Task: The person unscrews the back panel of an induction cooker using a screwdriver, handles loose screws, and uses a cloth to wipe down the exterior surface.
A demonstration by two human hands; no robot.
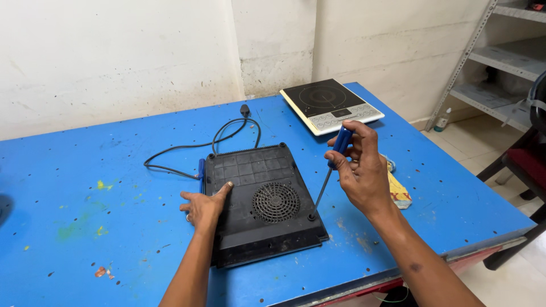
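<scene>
— What lies around the hands?

— A blue table. Beyond the right hand's fingers sits a second cooktop, glass side up, near the far edge. Just past that hand's outer side, partly hidden by it, lies a yellow rag. A black cord loops away beyond the left hand's fingertips. A blue tool lies just beside the left edge of the upturned cooktop, beyond those fingers. Nothing blocks the corner being worked on.

— And the screwdriver?

— The right fingers are curled tight round its blue handle. Its long axis runs steeply, handle up and tilted away toward the far right, tip down toward the person, set at the near right corner of the upturned cooktop, beside the round fan grille.

— The left hand?

— Flat, fingers spread, grasping nothing, pressing the upturned cooktop's left edge, with the thumb stretched onto the base.

— That cooktop's direction?

— Underside up, between the two hands, long axis running away from the person, cord end far.

— Counts?

— Two cooktops, one screwdriver, one rag, one cord, one blue tool.
</scene>
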